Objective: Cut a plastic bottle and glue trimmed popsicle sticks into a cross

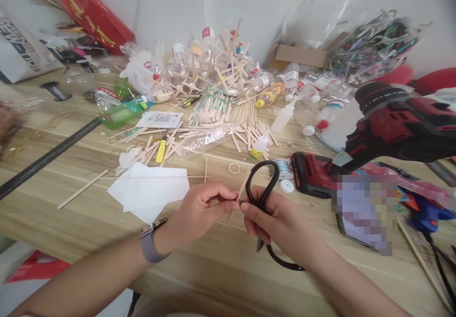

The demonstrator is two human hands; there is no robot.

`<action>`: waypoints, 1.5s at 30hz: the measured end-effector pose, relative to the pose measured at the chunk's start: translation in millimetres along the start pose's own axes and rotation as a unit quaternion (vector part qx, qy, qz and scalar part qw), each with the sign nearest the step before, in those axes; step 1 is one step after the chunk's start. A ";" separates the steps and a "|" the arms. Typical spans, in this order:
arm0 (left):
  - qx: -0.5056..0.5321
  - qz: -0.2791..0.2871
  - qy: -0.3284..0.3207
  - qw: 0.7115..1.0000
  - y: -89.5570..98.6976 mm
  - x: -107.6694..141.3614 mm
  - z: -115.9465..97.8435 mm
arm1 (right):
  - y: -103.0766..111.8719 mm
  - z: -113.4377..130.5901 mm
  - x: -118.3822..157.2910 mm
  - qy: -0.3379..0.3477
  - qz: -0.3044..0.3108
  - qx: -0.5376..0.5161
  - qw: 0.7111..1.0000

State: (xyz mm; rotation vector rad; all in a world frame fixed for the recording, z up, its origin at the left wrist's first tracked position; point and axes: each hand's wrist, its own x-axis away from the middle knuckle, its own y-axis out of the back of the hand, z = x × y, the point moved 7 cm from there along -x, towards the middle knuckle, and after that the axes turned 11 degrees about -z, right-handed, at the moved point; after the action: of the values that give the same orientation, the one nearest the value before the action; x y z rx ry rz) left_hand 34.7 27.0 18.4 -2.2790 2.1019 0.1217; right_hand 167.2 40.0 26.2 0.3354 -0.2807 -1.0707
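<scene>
Near the front middle of the table, my left hand (208, 207), with a watch (152, 242) on its wrist, pinches a thin wooden stick (242, 187). The fingertips of my right hand (272, 215) meet it there, and that hand also holds black-handled scissors (263, 184). One scissor loop rises above the hand, the other hangs below it, and the blade tip points down. White paper sheets (151, 191) lie left of my hands, with a thin stick across them. A rubber band (234, 168) lies just beyond my fingertips.
Wooden sticks (245, 112) and plastic bottles (178, 55) are heaped at the back. A yellow-handled tool (161, 150) lies in front of them. On the right are a red and black drill (395, 127), a phone (363, 234) and a blue glue gun (425, 215). Another person's hand (6, 120) shows at far left.
</scene>
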 end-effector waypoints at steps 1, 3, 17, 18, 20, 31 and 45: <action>0.016 0.007 0.029 0.999 -1.3 -0.7 3.2 | 4.1 4.1 0.0 0.048 -0.032 0.049 0.997; 0.056 0.023 0.102 0.993 -4.9 -2.2 11.8 | 11.3 20.5 5.1 0.207 -0.116 0.195 0.952; -0.072 0.006 -0.029 0.997 0.5 -1.3 -2.0 | -3.0 -3.2 -2.5 0.014 0.003 0.019 1.000; -0.079 0.005 -0.028 0.996 0.6 -1.5 -1.7 | -1.6 -2.8 -2.5 0.027 -0.009 0.035 0.999; -0.055 0.018 0.022 0.998 -1.3 -3.5 5.4 | 5.7 6.7 -0.6 0.140 -0.079 0.147 0.976; -0.101 0.025 -0.013 0.994 -1.5 -3.8 3.3 | 3.1 -4.0 -5.0 0.048 -0.035 0.051 0.997; 0.036 0.055 0.153 0.986 -8.5 -6.2 20.7 | 2.4 21.3 10.7 0.339 -0.153 0.329 0.868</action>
State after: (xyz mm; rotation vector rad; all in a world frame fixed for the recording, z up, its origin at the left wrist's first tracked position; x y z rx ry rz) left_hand 42.0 35.6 -1.8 -2.2615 2.3292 -0.3168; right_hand 165.9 28.7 47.4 1.3792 0.0611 -1.0710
